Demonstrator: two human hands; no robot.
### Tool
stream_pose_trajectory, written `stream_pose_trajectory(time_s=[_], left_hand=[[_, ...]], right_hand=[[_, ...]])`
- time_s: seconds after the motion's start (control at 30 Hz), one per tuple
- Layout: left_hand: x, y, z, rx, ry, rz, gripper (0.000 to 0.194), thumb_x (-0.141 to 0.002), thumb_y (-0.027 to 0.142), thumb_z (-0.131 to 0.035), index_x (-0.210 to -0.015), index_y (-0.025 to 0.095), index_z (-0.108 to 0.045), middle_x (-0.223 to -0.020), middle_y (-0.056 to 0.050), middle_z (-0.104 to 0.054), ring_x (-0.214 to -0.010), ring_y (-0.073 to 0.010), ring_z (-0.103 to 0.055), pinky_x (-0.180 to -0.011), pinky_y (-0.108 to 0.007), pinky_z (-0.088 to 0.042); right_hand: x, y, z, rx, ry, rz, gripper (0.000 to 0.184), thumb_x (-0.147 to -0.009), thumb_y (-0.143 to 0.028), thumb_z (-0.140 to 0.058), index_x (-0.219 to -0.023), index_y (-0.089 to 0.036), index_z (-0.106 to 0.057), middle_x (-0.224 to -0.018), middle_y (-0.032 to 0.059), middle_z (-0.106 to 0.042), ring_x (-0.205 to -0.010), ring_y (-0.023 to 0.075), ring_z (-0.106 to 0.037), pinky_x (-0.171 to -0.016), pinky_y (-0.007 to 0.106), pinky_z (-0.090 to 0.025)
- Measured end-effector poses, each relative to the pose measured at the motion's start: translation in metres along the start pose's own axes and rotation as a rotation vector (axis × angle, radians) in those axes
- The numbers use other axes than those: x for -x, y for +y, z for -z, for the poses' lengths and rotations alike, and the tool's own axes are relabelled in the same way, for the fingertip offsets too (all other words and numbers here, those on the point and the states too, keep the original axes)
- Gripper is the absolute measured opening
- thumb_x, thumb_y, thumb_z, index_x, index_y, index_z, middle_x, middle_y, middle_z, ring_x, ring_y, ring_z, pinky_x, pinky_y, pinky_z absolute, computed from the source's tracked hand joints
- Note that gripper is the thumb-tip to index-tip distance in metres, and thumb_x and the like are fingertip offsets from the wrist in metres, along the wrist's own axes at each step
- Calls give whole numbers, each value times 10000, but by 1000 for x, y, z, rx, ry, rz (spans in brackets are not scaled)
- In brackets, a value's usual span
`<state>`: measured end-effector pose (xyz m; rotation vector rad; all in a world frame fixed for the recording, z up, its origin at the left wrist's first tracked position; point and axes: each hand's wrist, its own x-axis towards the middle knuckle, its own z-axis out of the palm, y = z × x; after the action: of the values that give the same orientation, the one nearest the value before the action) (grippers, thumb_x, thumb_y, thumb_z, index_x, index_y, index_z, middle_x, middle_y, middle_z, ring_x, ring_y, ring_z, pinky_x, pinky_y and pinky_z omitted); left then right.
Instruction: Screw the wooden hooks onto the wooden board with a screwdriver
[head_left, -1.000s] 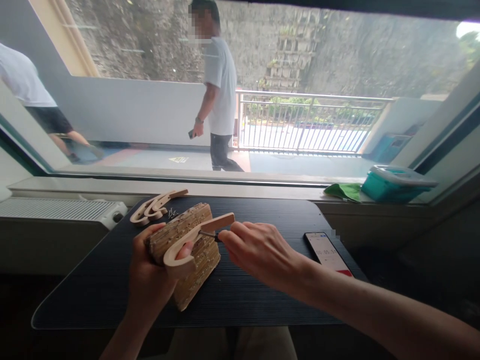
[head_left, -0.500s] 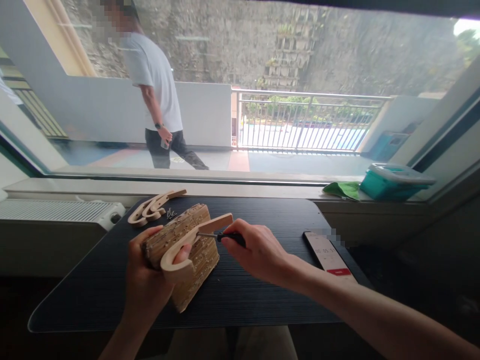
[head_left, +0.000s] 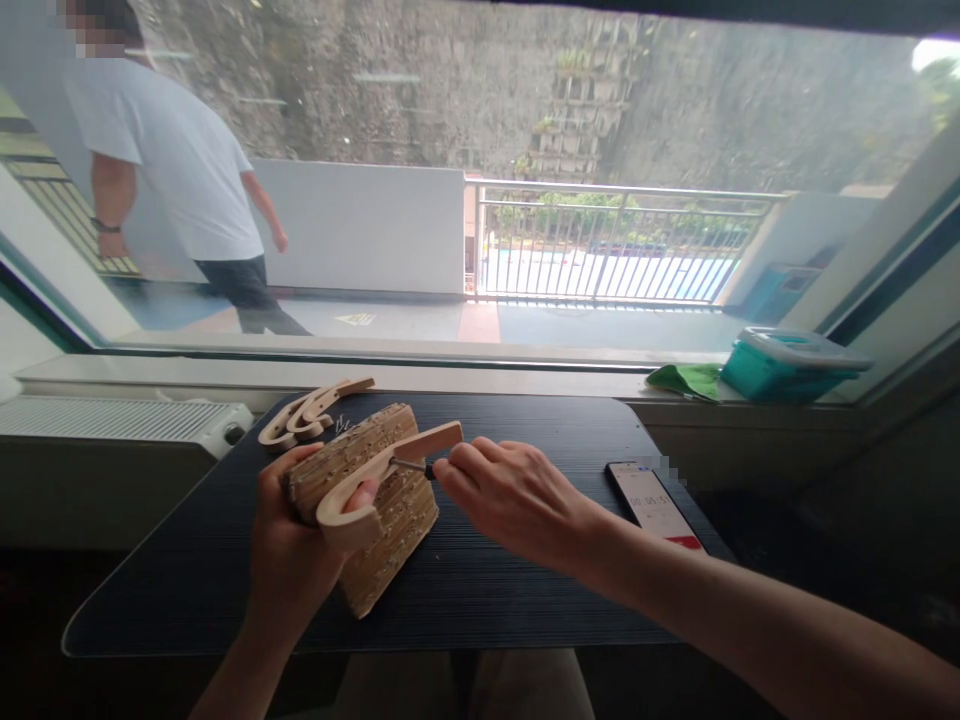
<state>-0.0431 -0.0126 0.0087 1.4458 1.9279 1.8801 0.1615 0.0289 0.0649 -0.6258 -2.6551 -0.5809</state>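
My left hand [head_left: 296, 545] is closed around a rough wooden block [head_left: 401, 535] with many small holes, which stands tilted on the table. Its thumb presses a pale wooden hook [head_left: 352, 495] against the block's face. My right hand [head_left: 514, 500] grips a screwdriver [head_left: 412, 466] by its dark handle, mostly covered by the fingers. The metal shaft reaches left to the hook's middle; whether a screw sits under the tip is too small to tell. Behind the block lie more wooden hooks [head_left: 307, 412] and several small screws [head_left: 342, 425], partly hidden by it.
A phone [head_left: 654, 505] showing a timer lies on the dark table [head_left: 517, 610] to the right. On the windowsill are a green cloth [head_left: 686, 381] and a teal lidded box [head_left: 795, 370]. A radiator [head_left: 127, 420] stands left. Beyond the glass a person [head_left: 176, 165] walks.
My right hand has turned about the screwdriver: the handle showed half a second ago and is now covered again. The block and hook shifted slightly. The person outside moved left.
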Motion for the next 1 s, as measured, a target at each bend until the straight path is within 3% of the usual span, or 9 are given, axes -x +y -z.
stream_pose_trajectory(time_s=[0.13, 0.3, 0.4, 0.53, 0.63, 0.77, 0.83, 0.9, 1.0], left_hand=[[-2, 0, 0, 5, -7, -1, 576, -593, 309, -761, -1105, 214, -514, -925, -34, -635, -745, -190, -650, -662, -302, -564], [-2, 1, -2, 35, 10, -2, 568, -577, 311, -767, -1080, 214, -524, -911, -26, -639, -730, -180, -646, -660, -295, -563], [-1, 2, -4, 27, 17, -3, 561, -587, 319, -762, -1085, 216, -526, -943, -39, -631, -766, -189, -646, -689, -304, -555], [1, 2, -4, 28, -4, -47, 552, -611, 317, -749, -1101, 218, -514, -942, -46, -623, -757, -197, -647, -672, -321, -558], [1, 0, -2, 22, -3, -52, 558, -616, 312, -751, -1108, 220, -506, -942, -48, -623, -751, -202, -650, -673, -333, -564], [-2, -3, -2, -1, 15, -18, 569, -606, 318, -762, -1103, 218, -505, -942, -44, -627, -764, -202, -655, -674, -330, -570], [-3, -3, -2, -3, 32, -7, 566, -603, 321, -760, -1096, 214, -505, -928, -38, -629, -754, -197, -656, -664, -324, -572], [-4, -2, -1, 1, 38, 2, 554, -604, 321, -756, -1085, 209, -507, -914, -37, -631, -736, -191, -656, -648, -315, -572], [-6, -2, -1, 12, 36, 10, 543, -597, 317, -758, -1068, 207, -510, -909, -39, -635, -726, -186, -659, -636, -302, -572]], right_hand=[[1, 5, -9, 86, 95, 38, 198, -926, -78, -331, -932, -153, -514, -738, 10, -540, -618, 133, -474, -497, 297, -297], [1, 0, -17, 59, 85, 16, 205, -917, -65, -334, -910, -151, -520, -713, 7, -552, -589, 132, -484, -499, 303, -282], [1, -6, -17, -103, 4, -143, 160, -928, -135, -371, -905, -165, -527, -746, 8, -597, -594, 129, -513, -489, 298, -252], [0, -8, -12, -491, -138, -475, 158, -927, -284, -422, -952, -187, -544, -819, 3, -665, -641, 120, -563, -528, 262, -284], [-3, -7, -8, -647, -204, -580, 203, -926, -326, -400, -956, -201, -557, -789, 1, -665, -655, 130, -571, -558, 253, -306], [-9, -5, -2, -621, -198, -489, 238, -885, -263, -420, -1092, -200, -518, -947, 43, -670, -764, 168, -596, -622, 277, -338], [-10, -5, 1, -607, -181, -394, 357, -843, -188, -437, -1199, -205, -436, -1010, 46, -658, -788, 168, -593, -633, 280, -346], [-10, -4, 3, -578, -176, -283, 396, -839, -146, -419, -1232, -185, -380, -989, 46, -652, -766, 158, -582, -607, 273, -340], [-9, 3, 2, -392, -200, -87, 278, -898, -135, -364, -1171, -160, -407, -873, 32, -632, -645, 134, -535, -516, 272, -277]])
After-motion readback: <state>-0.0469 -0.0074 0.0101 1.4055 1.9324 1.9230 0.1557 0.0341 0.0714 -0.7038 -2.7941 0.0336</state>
